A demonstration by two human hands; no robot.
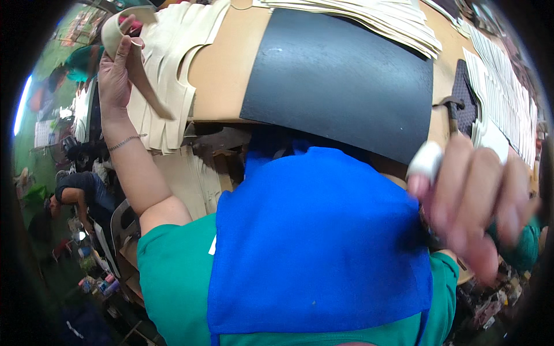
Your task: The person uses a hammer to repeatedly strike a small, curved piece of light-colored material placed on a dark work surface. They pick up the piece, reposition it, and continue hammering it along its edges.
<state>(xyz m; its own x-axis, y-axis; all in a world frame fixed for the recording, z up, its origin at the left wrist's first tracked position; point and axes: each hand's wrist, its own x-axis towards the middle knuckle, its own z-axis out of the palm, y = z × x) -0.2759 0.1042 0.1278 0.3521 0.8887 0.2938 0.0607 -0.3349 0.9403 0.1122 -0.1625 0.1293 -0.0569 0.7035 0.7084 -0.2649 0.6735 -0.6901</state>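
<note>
High at the far left, my left hand point(118, 75) is closed around a long cream strip point(144, 81). The strip, which looks like leather, loops over the fingers and hangs down in a tapering tail. My right hand point(473, 190) is raised close to the view at the right, blurred. Its fingers are bent and apart, and I see nothing in them. A white wrap point(426, 158) covers part of one digit. Between the hands lies a black flat board point(340, 81) on the tan tabletop point(222, 86). A dark-headed hand tool point(453, 112) is beyond my right hand, its lower end hidden.
Layered cream cut pieces point(167, 63) lie left of the board. More stacks point(369, 23) spread behind it, with another stack point(505, 92) at right. A dark textured pad point(463, 86) sits beside the tool. Other people point(86, 196) are at the left.
</note>
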